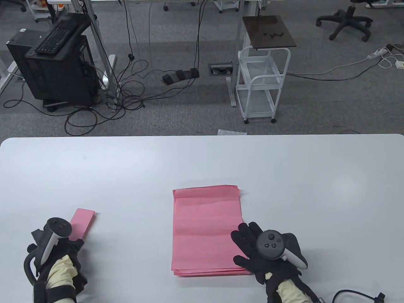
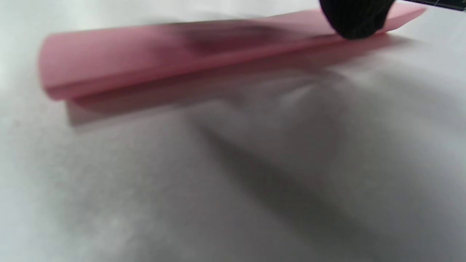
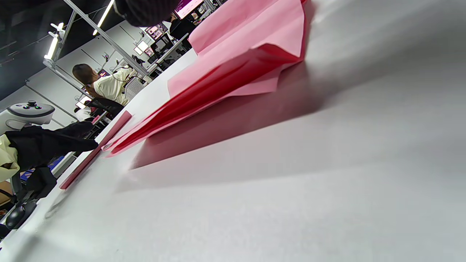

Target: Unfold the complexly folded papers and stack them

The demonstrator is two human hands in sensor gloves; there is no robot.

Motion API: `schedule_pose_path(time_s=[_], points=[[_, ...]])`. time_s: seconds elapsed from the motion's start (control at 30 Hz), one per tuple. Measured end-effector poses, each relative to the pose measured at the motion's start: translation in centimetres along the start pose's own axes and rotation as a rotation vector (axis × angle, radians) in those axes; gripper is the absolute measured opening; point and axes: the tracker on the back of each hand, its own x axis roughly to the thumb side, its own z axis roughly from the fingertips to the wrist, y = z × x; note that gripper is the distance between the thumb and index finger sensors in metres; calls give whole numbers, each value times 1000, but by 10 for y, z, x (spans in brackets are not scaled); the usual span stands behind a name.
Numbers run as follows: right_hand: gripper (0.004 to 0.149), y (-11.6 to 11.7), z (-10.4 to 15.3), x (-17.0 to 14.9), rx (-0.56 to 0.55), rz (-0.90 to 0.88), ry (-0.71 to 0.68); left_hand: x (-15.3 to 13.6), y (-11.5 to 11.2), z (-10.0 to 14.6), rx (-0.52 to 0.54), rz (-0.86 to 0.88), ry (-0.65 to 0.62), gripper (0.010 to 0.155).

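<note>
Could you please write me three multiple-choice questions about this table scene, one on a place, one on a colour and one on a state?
1. Where does the folded paper lie?
A. On the stack
B. On the table, left of the stack
C. On the floor

2. What colour are the stacked sheets?
A. Pink
B. Blue
C. White

3. How does the right hand lie?
A. Curled into a fist above the table
B. Pinching a sheet in the air
C. Fingers straight, resting on the stack's right edge

Answers: 1 B, the table view shows the folded paper apart from the stack, by the left hand. 2 A, every sheet is pink. 3 C, the gloved fingers lie flat on the sheets' lower right part.
</note>
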Motion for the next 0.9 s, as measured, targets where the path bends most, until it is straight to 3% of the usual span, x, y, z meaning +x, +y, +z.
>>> schedule_pose_path(time_s=[0.1, 0.27, 0.6, 0.73, 0.9], points=[[66, 0, 0, 0, -3, -11, -2, -2, -7, -3, -17, -94, 1, 87], [66, 1, 0, -1, 5, -22, 0, -8, -11, -7, -51, 25, 1, 85], [66, 1, 0, -1, 12, -45, -2, 8, -4, -5, 39, -72, -21, 88], [66, 2, -1, 0, 19, -52, -5, 19, 1, 2, 197, -39, -64, 82], [66, 1, -3, 3, 23, -66, -16, 49, 18, 24, 342, 93, -259, 55]])
